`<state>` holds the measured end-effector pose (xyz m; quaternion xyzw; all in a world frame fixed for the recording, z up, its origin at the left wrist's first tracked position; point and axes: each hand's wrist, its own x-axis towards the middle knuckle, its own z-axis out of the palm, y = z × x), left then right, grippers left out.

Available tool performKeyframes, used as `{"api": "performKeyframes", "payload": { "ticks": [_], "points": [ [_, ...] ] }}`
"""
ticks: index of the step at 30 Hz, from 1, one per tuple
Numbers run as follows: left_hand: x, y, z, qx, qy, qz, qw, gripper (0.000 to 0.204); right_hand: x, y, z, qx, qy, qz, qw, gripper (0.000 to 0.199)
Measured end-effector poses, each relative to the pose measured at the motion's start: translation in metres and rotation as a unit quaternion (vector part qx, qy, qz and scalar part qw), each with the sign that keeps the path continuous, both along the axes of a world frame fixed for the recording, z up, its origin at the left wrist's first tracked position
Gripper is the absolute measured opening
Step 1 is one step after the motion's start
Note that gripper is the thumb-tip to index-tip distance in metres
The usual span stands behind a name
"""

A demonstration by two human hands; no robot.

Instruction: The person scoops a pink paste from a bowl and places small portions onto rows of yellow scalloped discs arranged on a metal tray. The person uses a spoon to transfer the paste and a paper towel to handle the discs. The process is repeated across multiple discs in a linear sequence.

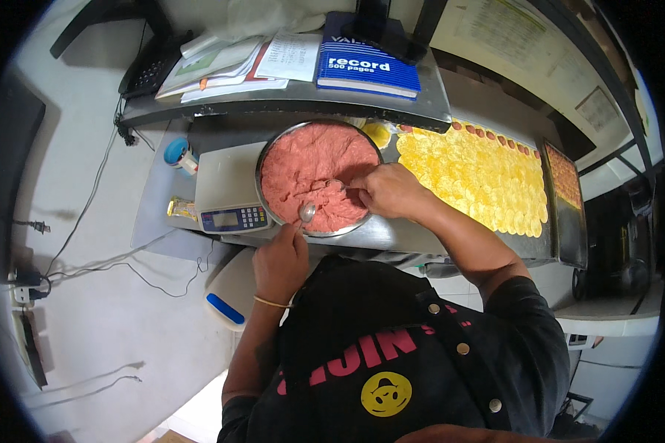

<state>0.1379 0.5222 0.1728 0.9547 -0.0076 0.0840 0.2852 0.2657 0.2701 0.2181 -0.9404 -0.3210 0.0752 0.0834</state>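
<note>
A wide round metal bowl (259, 177) is filled with pink ground meat (318, 155). At its near rim my left hand (281, 258) is closed on a spoon (307, 212), whose bowl lies over the meat. My right hand (391, 192) reaches over the bowl's right side, closed on a second spoon (338, 185) whose tip is in the meat. To the right, overlapping rows of round yellow wrappers (469, 181) cover a metal worktop. Small lumps of meat (501, 140) sit along the far row of wrappers.
A digital scale (233, 218) is left of the bowl, near a blue cup (177, 152) and a small yellow packet (182, 207). Above the worktop, a dark shelf (288, 100) bears papers and a blue record book (369, 70). A filled tray (565, 184) stands far right.
</note>
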Motion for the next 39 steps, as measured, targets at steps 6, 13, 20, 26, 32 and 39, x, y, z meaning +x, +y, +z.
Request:
{"api": "performKeyframes", "payload": {
  "ticks": [6,13,20,26,32,39],
  "points": [
    [0.016,-0.015,-0.005,-0.037,-0.026,0.024,0.999,0.016,-0.010,-0.012,-0.032,0.266,0.118,-0.067,0.954,0.028],
    [0.032,-0.015,-0.017,-0.365,-0.074,0.080,0.925,0.010,-0.032,0.008,-0.038,0.435,0.005,-0.099,0.895,0.028],
    [0.055,-0.005,-0.055,-0.550,-0.009,0.045,0.834,0.019,-0.029,0.007,-0.059,0.386,-0.129,-0.036,0.913,0.043],
    [0.056,-0.033,-0.031,-0.356,-0.118,0.100,0.922,0.014,-0.028,0.009,-0.057,0.414,-0.134,-0.058,0.898,0.048],
    [0.062,-0.041,-0.023,-0.339,-0.183,0.096,0.918,0.014,-0.046,0.031,-0.053,0.370,-0.120,-0.030,0.921,0.057],
    [0.051,-0.027,-0.005,-0.700,-0.001,0.076,0.710,0.011,-0.047,0.022,-0.071,0.368,-0.158,-0.017,0.916,0.060]
  ]
}}
